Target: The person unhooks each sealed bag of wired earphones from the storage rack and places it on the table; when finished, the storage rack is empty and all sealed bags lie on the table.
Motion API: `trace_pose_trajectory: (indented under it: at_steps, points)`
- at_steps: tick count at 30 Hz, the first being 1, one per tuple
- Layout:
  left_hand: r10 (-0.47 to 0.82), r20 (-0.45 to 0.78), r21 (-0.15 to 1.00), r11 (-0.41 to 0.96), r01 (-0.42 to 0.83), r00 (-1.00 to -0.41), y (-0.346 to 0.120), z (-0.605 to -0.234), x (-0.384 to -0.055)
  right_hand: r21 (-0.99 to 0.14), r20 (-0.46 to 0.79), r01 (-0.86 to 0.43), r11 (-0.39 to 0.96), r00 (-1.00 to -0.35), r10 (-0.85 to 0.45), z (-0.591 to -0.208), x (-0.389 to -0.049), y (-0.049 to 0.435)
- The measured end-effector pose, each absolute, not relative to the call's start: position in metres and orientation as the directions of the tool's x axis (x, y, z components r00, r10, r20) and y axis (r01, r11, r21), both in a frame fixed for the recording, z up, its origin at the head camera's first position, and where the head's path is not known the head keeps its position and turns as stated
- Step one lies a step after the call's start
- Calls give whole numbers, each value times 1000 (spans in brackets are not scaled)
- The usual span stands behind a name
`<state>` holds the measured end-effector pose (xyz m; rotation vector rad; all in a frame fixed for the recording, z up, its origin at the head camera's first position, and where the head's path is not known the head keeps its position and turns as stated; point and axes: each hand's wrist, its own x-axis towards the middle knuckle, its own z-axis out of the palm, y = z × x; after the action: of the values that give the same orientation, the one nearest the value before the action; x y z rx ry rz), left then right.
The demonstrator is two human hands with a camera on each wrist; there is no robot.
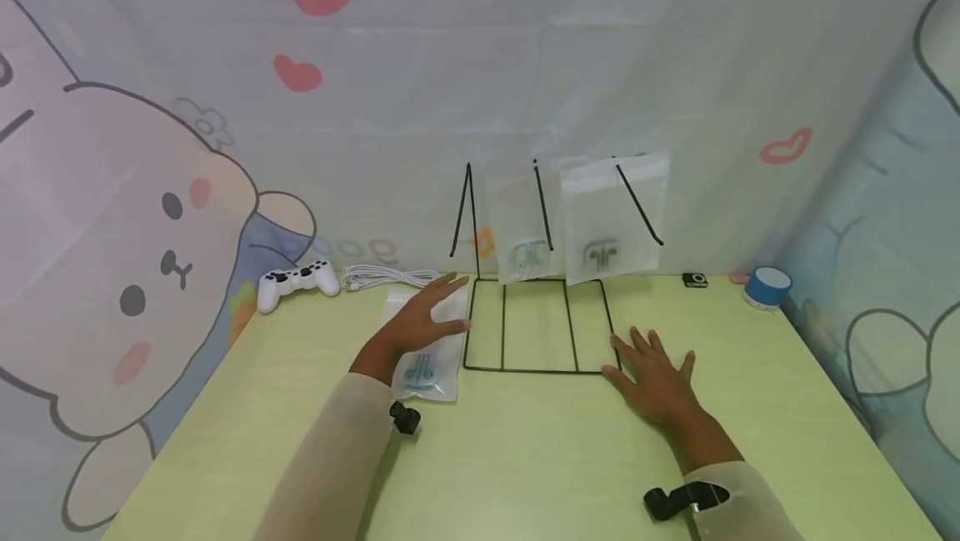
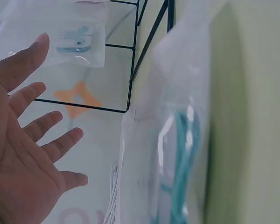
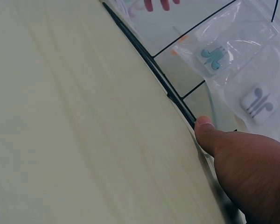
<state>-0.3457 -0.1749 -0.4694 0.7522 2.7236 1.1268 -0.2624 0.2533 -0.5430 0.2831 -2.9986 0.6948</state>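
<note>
A black wire rack (image 1: 521,371) stands on the table with three hooks along its top. From the middle hook hangs a clear bag (image 1: 517,199) with light-blue earphones (image 1: 531,255); a bag (image 1: 611,207) with dark-looking earphones (image 1: 602,255) hangs from the right one. My left hand (image 1: 420,320), fingers spread, is beside the rack's left side, above a third bag (image 1: 442,387) of light-blue earphones lying on the table. My right hand (image 1: 660,383) is at the front right corner of the base, its thumb (image 3: 205,128) against the wire. Neither hand grips anything.
Against the back wall lie a white game controller (image 1: 298,281) and a coiled white cable (image 1: 386,276). At the back right are a small black music player (image 1: 695,280), a pink item (image 1: 738,279) and a blue-and-white round container (image 1: 767,288). A printed cloth (image 1: 420,66) hangs behind.
</note>
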Motion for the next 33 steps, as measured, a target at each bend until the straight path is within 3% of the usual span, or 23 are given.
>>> trace_pose_trajectory:
  at_steps: [15, 26, 33]
  points:
    - [485, 171, 874, 327, 359, -857, -132, -463, -373, -429, 98, -194, 882, -981, -168, -546, -265, 258]
    - [418, 146, 927, 258, 271, -897, -112, -460, -388, -423, 105, -194, 885, -981, -165, -544, -264, 257]
    - [420, 154, 919, 273, 286, -895, -107, -453, -393, -442, 96, -194, 876, -981, -169, -545, -264, 255]
